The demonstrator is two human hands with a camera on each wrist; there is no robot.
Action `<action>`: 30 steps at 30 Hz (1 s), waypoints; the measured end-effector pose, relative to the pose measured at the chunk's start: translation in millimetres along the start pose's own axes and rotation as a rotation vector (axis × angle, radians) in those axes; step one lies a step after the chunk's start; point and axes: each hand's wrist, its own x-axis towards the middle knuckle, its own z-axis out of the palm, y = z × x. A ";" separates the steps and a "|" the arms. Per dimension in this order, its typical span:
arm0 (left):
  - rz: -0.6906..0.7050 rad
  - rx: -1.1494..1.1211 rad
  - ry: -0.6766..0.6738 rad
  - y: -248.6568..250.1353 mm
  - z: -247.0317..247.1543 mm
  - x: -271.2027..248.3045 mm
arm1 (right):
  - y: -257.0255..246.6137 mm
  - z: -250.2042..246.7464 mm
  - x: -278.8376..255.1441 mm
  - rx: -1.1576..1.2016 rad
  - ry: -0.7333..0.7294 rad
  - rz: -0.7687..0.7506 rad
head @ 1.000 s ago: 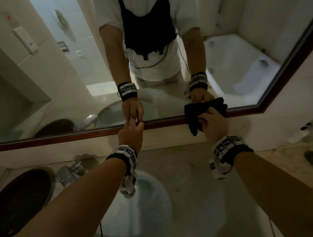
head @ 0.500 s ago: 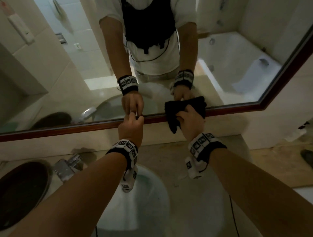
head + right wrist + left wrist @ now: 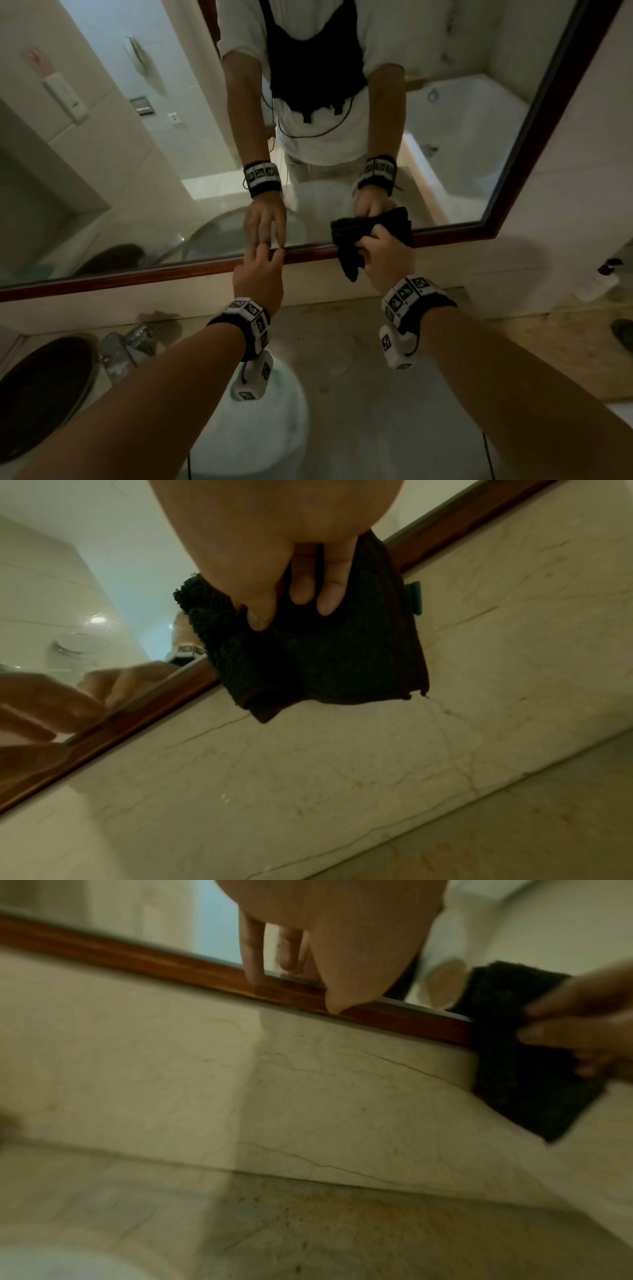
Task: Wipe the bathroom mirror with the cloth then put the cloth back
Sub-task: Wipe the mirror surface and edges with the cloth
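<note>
Cloth (image 3: 356, 240) bunched in right hand (image 3: 387, 255), fingers curled round it, at mirror (image 3: 102, 192) bottom frame; upper folds hidden behind knuckles. Left hand (image 3: 258, 274) fingers straight, touching frame; blurred

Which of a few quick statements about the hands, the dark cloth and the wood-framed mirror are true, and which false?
1. The right hand grips a dark, fuzzy cloth. True.
2. The left hand also holds a cloth. False: it holds nothing; its straight fingertips touch the reddish-brown wooden mirror frame.
3. The cloth sits at the mirror's bottom edge, overlapping the frame. True.
4. The cloth is bright white. False: it is black or nearly so.
5. A white bathtub shows reflected in the mirror. True.
6. The cloth lies in the white round basin. False: it is in the right hand.
</note>
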 end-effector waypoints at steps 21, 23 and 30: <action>0.138 -0.063 -0.019 112.7 -9.9 35.9 | 115.8 -48.4 -13.9 0.030 0.151 0.151; 0.146 -0.054 -0.003 115.0 -8.7 37.3 | 100.3 -39.4 -9.4 0.046 0.094 0.103; 0.142 -0.040 0.005 116.1 -14.7 36.3 | 75.0 -25.4 -7.2 0.028 0.043 -0.006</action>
